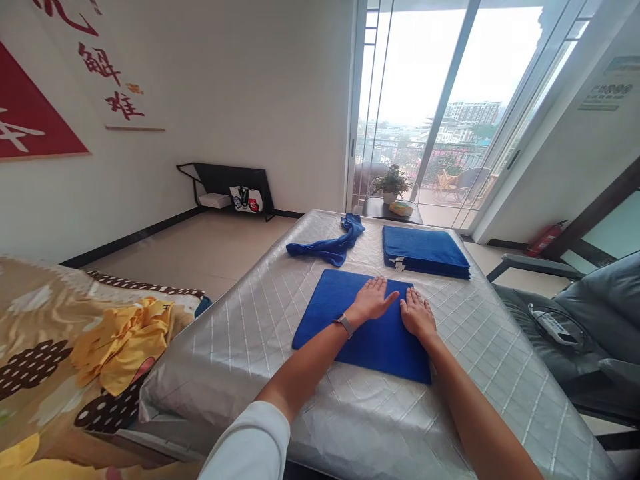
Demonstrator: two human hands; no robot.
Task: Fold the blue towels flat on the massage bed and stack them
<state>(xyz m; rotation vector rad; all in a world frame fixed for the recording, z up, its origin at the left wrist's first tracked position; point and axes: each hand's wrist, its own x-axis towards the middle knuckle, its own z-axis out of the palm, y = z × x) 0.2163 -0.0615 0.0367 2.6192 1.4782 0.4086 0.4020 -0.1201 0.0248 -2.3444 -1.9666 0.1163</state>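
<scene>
A blue towel [345, 320], laid out as a smooth rectangle, lies on the silver quilted mattress [240, 327]. My left hand [374, 299] rests flat on its upper middle, thumb held apart from the fingers. On the towel's right edge lies my right hand [417, 313], also flat with fingers stretched forward. Neither hand grips anything. Behind my right hand is a stack of folded blue towels [425, 248] with white tags at its near left corner. A crumpled blue towel [333, 247] lies loosely at the far left of the mattress.
A patterned bedspread [35, 313] with bunched yellow cloth [127, 340] is at the left. A grey armchair [595, 320] bearing a corded remote [555, 328] stands at the right. Beyond the mattress are a small table with a potted plant [391, 183] and a sliding glass door [400, 80].
</scene>
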